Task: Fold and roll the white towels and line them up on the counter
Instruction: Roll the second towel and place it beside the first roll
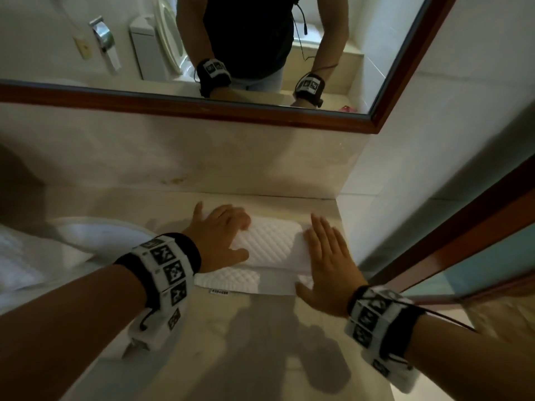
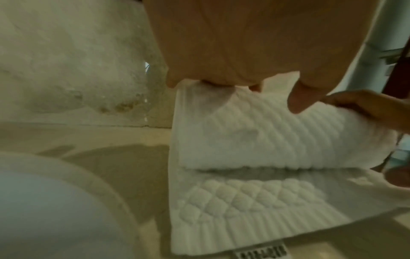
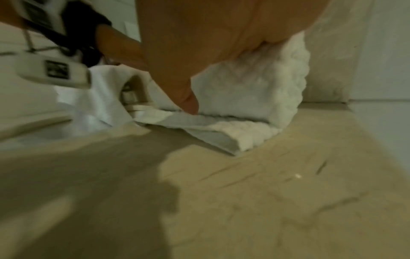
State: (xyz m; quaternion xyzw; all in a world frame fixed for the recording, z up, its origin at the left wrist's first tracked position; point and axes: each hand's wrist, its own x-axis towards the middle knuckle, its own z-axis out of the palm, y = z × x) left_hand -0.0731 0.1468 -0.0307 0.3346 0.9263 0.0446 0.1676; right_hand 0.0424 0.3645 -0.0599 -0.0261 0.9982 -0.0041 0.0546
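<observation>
A white quilted towel [image 1: 272, 244] lies on the beige counter [image 1: 231, 342] near the back wall, partly rolled, its flat tail [image 1: 231, 280] toward me. My left hand [image 1: 223, 235] grips the roll's left end, fingers curled over the top and thumb on the near side. The right hand [image 1: 324, 256] presses flat on the roll's right end with straight fingers. The left wrist view shows the roll [image 2: 277, 136] under my left hand [image 2: 255, 43]. In the right wrist view the right hand [image 3: 199, 43] rests on the towel's end [image 3: 255, 94].
A white sink basin [image 1: 95, 235] sits left of the towel, with more white cloth [image 1: 17, 261] at the far left. A wood-framed mirror [image 1: 260, 114] hangs above the backsplash. A wall and a door frame [image 1: 463, 227] close off the right.
</observation>
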